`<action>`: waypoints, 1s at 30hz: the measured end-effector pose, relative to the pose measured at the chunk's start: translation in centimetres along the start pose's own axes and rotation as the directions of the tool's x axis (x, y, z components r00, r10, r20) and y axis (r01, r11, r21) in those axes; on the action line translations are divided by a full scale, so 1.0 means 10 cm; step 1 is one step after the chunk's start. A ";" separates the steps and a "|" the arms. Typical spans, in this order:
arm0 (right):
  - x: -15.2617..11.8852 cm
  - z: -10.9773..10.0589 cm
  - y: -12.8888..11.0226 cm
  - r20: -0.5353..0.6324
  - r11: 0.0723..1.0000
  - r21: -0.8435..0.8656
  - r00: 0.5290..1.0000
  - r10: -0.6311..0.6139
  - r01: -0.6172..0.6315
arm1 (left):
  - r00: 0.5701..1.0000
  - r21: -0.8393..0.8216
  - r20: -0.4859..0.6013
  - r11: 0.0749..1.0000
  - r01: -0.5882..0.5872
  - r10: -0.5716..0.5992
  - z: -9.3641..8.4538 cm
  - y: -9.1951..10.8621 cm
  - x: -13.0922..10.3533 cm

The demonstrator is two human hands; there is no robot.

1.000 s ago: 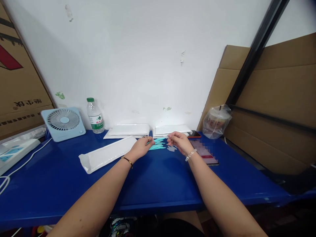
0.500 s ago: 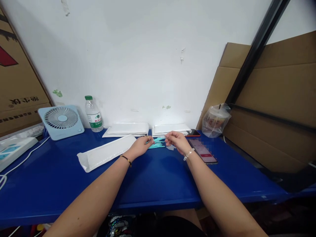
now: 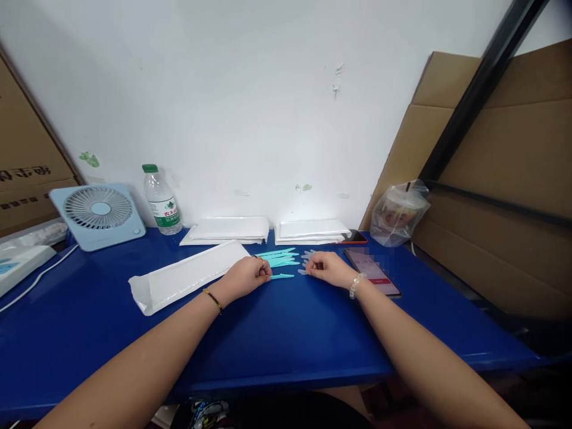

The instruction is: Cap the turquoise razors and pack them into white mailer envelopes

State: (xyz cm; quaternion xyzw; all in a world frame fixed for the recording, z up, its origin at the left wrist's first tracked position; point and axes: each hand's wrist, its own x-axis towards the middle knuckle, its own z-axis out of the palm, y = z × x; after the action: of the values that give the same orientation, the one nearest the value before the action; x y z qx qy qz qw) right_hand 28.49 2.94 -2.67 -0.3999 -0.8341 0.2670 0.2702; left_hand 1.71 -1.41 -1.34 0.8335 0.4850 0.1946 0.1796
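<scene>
My left hand (image 3: 248, 275) is closed, its fingertips pinching one slim turquoise stick (image 3: 282, 276) with a tapered end, shaped like an eyebrow razor. Just beyond it, several more such turquoise sticks (image 3: 282, 261) lie in a loose bunch on the blue table (image 3: 286, 333). My right hand (image 3: 329, 268) pinches a small translucent cap-like piece (image 3: 302, 272) low over the table. Several similar translucent pieces (image 3: 308, 255) lie behind those fingers, partly hidden. A gap separates the stick in my left hand from the piece in my right.
A white padded envelope (image 3: 187, 277) lies left of my hands. Two stacks of white envelopes (image 3: 227, 229) rest by the wall. A phone (image 3: 373, 271), a bagged drink cup (image 3: 399, 214), a water bottle (image 3: 161, 202), a blue fan (image 3: 98, 214) and a power strip (image 3: 24, 268) surround the work area.
Both hands have come down and nearer to me, and moved apart. My left hand now holds a single stick away from the bunch; my right hand has lowered beside the translucent pieces.
</scene>
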 end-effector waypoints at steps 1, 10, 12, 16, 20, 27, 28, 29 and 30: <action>0.00 0.00 0.00 0.006 0.999 -0.053 1.000 -0.012 0.012 | 1.000 0.008 0.000 1.000 0.002 -0.002 -0.01 0.00 0.00; 0.03 0.07 -0.18 0.014 0.982 -0.174 0.997 -0.079 0.080 | 1.000 0.079 0.001 0.997 -0.024 0.024 -0.01 -0.03 0.03; 0.04 0.11 -0.23 0.018 0.980 -0.183 0.996 -0.082 0.084 | 1.000 0.065 0.000 0.998 -0.014 0.014 0.00 -0.01 0.03; 0.04 0.17 -0.32 0.061 0.984 -0.145 0.994 -0.096 0.104 | 1.000 -0.003 0.024 1.000 -0.007 0.007 0.04 0.06 0.02; 0.01 0.09 -0.29 0.131 0.989 -0.073 0.984 -0.120 0.131 | 0.998 -0.024 0.063 1.000 -0.021 0.022 0.04 0.09 0.01; -0.03 -0.20 0.00 -0.178 0.981 -0.186 0.984 0.021 -0.055 | 0.981 0.212 -0.175 0.970 0.116 -0.079 -0.05 -0.13 0.05; -0.03 -0.19 0.01 -0.161 0.976 -0.212 0.987 0.010 -0.044 | 0.981 0.224 -0.168 0.966 0.130 -0.093 -0.05 -0.15 0.06; -0.02 -0.17 0.03 -0.141 0.972 -0.233 0.990 -0.007 -0.026 | 0.982 0.234 -0.157 0.962 0.138 -0.102 -0.05 -0.17 0.06; -0.01 -0.14 0.03 -0.122 0.968 -0.250 0.992 -0.025 -0.006 | 0.983 0.242 -0.149 0.960 0.142 -0.108 -0.05 -0.17 0.07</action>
State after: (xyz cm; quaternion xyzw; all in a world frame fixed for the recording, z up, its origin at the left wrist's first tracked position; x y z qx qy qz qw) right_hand 29.66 3.35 -1.89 -0.4427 -0.8445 0.1335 0.2702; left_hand 0.51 0.01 -1.62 0.8020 0.5686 0.1754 0.0514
